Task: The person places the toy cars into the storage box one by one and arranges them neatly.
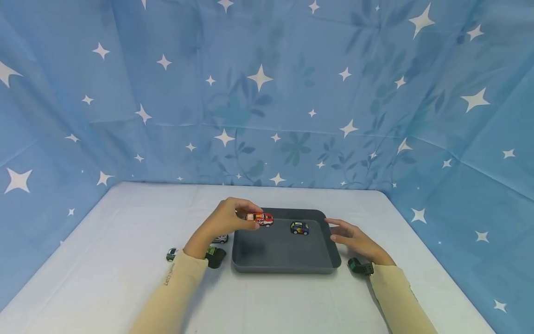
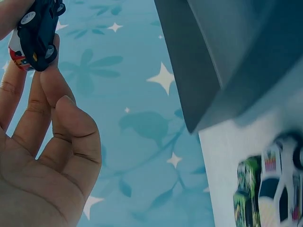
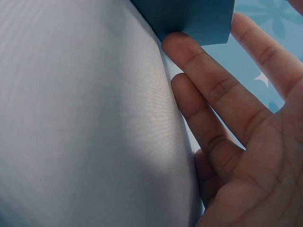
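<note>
My left hand (image 1: 233, 218) pinches a red and white toy car (image 1: 260, 219) between thumb and fingers, above the left part of a grey tray (image 1: 288, 269). The left wrist view shows the dark underside of that toy car (image 2: 40, 30). A dark blue toy car (image 1: 299, 228) stands inside the tray, toward its back right. At the tray's right side is my right hand (image 1: 352, 239), its fingers extended. One of its fingertips (image 3: 177, 42) lies right at the tray wall (image 3: 203, 21) in the right wrist view.
Left of the tray, partly behind my left wrist, are a white toy car (image 1: 220, 239) and a green and white one (image 1: 172, 254). A green toy vehicle (image 2: 246, 189) shows beside the white car. A blue star-patterned cloth (image 1: 267, 116) hangs behind the white table (image 1: 292, 306).
</note>
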The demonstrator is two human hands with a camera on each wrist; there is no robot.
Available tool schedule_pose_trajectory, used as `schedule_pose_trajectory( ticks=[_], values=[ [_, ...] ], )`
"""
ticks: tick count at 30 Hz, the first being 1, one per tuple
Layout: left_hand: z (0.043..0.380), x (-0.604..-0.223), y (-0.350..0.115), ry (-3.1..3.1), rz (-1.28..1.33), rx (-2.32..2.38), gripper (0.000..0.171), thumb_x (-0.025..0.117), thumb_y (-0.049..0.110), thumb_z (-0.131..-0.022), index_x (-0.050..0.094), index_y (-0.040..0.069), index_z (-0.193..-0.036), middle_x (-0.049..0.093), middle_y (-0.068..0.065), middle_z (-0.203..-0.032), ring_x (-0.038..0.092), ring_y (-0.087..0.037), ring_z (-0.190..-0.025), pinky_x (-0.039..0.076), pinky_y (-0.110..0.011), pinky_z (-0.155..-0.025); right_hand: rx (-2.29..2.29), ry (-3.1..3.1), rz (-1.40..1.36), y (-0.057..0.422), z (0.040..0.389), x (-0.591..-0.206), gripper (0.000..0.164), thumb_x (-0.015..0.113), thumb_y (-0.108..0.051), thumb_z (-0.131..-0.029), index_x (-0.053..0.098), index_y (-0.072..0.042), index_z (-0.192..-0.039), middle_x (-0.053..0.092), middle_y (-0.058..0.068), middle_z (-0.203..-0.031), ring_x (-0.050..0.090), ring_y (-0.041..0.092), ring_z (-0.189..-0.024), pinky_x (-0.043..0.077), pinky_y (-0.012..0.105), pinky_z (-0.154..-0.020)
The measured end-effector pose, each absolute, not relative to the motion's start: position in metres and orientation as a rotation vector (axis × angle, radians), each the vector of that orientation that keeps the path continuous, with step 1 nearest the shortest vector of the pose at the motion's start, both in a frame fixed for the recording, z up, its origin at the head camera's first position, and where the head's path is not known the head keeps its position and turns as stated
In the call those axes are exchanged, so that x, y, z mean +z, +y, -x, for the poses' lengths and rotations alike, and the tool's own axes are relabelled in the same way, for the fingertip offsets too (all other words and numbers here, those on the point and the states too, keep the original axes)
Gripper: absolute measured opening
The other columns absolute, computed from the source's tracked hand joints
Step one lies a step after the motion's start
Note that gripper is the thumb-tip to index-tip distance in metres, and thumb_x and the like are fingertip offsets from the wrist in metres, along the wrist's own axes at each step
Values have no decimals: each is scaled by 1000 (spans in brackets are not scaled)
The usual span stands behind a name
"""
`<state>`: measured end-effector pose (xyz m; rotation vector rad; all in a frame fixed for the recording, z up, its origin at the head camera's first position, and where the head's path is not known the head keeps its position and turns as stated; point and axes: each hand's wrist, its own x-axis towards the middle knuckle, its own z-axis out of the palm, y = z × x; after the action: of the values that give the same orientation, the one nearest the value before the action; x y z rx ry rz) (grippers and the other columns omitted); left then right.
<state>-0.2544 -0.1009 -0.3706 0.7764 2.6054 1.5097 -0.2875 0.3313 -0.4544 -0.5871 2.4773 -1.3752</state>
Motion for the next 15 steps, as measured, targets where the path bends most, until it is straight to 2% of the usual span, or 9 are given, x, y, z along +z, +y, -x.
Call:
schedule_pose_trajectory(
  ticks=[5,15],
  values=[
    [258,-370,-90,2560,-803,1535,35,90,13,-89,82,7,-122,79,-1,-110,69,-13,-90,59,-36,-86,-1376,2474,585,330,288,-454,65,65,-23,-109,40,-1,-165,45,33,-162,45,55,-146,35,78,-113],
    [267,-370,-69,2496,-803,1536,37,90,12,-89,81,7,-125,77,1,-104,70,-12,-92,59,-33,-86,-1374,2486,580,331,287,-453,65,66,-23,-109,41,-2,-165,43,33,-163,46,56,-146,35,79,-113]
  ],
)
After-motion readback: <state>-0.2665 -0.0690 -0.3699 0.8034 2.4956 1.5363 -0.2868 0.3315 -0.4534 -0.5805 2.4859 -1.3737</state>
